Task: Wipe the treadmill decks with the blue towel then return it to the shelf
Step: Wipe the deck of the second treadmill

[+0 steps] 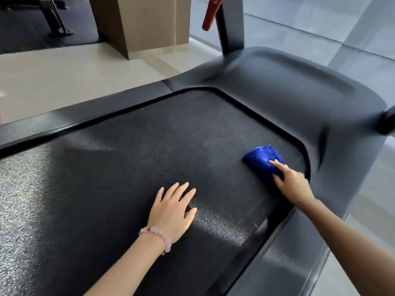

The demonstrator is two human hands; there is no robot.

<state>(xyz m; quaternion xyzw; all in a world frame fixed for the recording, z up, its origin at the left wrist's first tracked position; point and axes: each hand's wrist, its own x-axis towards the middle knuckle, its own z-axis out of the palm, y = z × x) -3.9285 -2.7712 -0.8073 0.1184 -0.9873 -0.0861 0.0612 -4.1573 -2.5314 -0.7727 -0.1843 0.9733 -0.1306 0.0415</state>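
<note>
From the head camera, you see the black treadmill deck (pixel 128 157) filling most of the view. Your left hand (pixel 173 210) lies flat on the belt near the middle, with its fingers straight and spread and holding nothing. A pale beaded bracelet (pixel 158 236) sits on that wrist.

Your right hand (pixel 292 184) rests on the bunched blue towel (pixel 264 160), with the forefinger and thumb stretched out straight over the cloth. It presses rather than grips, and the other fingers are hidden. The towel lies on the belt at the deck's far right corner, just beside the curved edge of the dark motor cover (pixel 288 86). Beyond the cover a black upright post (pixel 232 24) rises, with a red clip (pixel 211 12) hanging beside it.
</note>
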